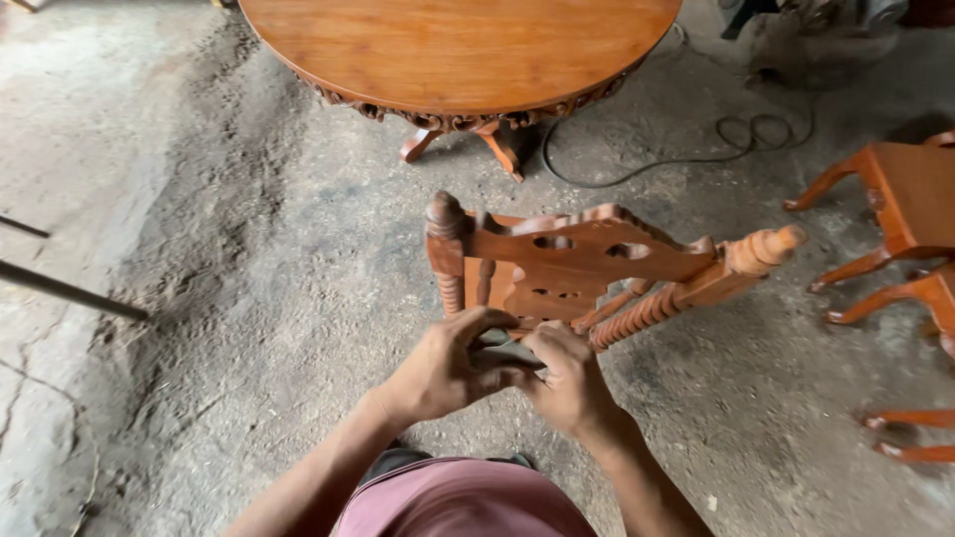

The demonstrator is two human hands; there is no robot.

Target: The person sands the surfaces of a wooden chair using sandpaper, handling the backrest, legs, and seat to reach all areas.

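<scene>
A reddish-brown carved wooden chair (587,261) stands in front of me, its backrest with turned posts toward me. My left hand (443,368) and my right hand (567,378) meet just below the backrest. Between them they pinch a small dark greyish piece (494,353), possibly sandpaper or cloth; it is blurred. Both hands have their fingers curled around it, close against the chair's lower rail.
A round wooden table (458,50) with a carved edge stands ahead. More reddish chairs or stools (900,199) are at the right. A black cable (736,134) coils on the dusty concrete floor. Dark metal rods (70,288) lie at the left.
</scene>
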